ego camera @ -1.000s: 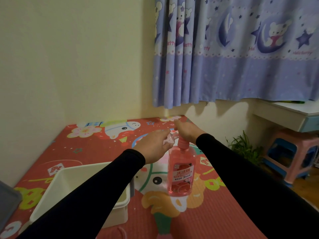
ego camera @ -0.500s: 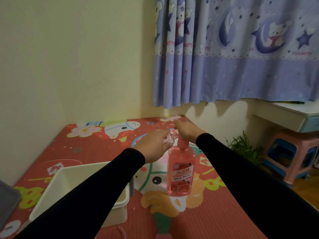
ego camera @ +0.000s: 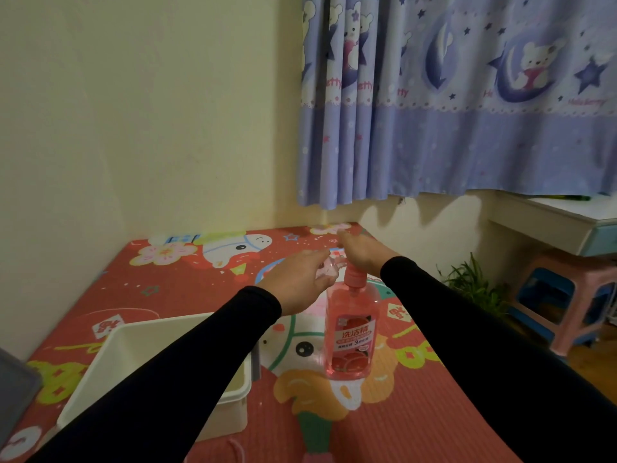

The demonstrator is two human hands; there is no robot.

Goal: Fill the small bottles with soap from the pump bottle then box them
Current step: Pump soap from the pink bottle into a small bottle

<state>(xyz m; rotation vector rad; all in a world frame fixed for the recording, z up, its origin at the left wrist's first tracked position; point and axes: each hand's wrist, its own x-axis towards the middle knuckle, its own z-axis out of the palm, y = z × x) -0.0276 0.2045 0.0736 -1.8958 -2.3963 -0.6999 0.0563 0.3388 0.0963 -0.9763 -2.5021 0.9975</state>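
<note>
A pink pump bottle (ego camera: 350, 332) of soap stands upright on the red cartoon mat (ego camera: 417, 412). My right hand (ego camera: 362, 253) lies on top of its pump head, pressing down. My left hand (ego camera: 297, 282) grips a small clear bottle (ego camera: 329, 270) just left of the pump, up by the spout. Most of the small bottle is hidden by my fingers. A white plastic box (ego camera: 133, 349) sits at the lower left, partly under my left forearm.
Cream walls meet behind the mat, with a blue curtain (ego camera: 467, 95) above. To the right are a small plant (ego camera: 474, 289), a pink and blue stool (ego camera: 567, 302) and a white desk edge (ego camera: 561, 222). A grey object (ego camera: 13, 396) shows at the far left.
Almost nothing has moved. Both hands stay at the pump head, with the small bottle held at the spout.
</note>
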